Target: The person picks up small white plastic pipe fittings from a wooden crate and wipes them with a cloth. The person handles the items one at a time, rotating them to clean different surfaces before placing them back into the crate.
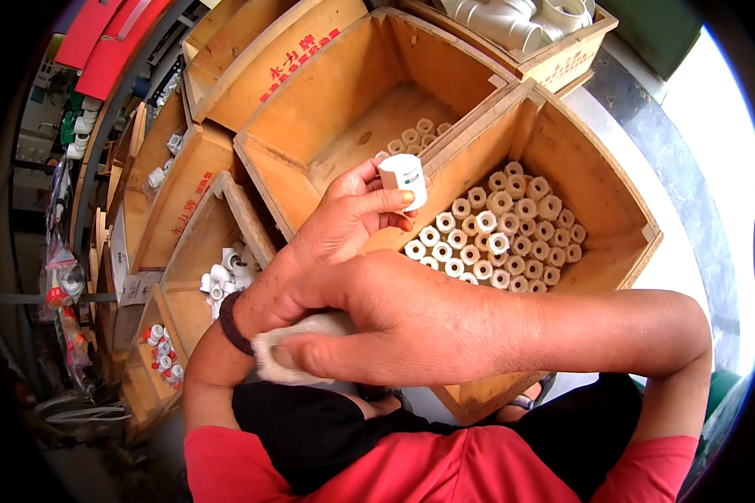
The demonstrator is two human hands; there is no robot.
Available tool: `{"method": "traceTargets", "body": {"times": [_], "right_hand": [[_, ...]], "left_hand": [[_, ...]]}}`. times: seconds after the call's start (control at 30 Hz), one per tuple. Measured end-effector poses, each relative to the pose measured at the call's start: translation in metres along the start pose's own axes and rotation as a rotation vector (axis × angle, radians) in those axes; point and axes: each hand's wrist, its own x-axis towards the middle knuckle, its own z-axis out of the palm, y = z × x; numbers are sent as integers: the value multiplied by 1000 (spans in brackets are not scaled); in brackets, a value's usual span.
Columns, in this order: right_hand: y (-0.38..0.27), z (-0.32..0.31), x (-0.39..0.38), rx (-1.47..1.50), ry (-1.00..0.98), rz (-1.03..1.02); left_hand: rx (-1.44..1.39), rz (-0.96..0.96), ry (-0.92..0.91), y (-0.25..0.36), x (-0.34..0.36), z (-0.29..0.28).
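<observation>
A short white plastic fitting (403,183) with a small label stands upright between the thumb and fingers of my left hand (344,218), above the divide between two wooden boxes. My right hand (403,323) crosses in front of my left wrist, closed on a beige cloth (302,334), with its thumb pressed on it. A dark band circles my left wrist. Below the fitting and to the right, a wooden box (612,193) holds several hexagonal white fittings (518,243) in rows. The middle wooden box (335,101) behind my left hand has a group of similar fittings in one corner.
More wooden boxes surround me: one with white fittings (231,275) at the left, a smaller one with red-and-white parts (164,352), and one at the back with large pipe fittings (507,29). Shelving with red boards (113,46) and hanging bags lines the far left.
</observation>
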Motion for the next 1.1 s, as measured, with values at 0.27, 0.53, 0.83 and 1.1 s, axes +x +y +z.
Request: {"method": "traceTargets", "body": {"times": [0.27,0.53,0.83,1.1], "right_hand": [[2,18,-5,114,-51,27],[-7,21,-2,-16,-145,169],[-8,12,-12,201,-215,432],[6,7,-18,146,-88,261]], "left_hand": [[16,10,-10,-5,-1,4],[-9,17,-33,-2,0,3],[-9,2,-43,-8,1,0],[-9,3,-46,-13,2,0]]}}
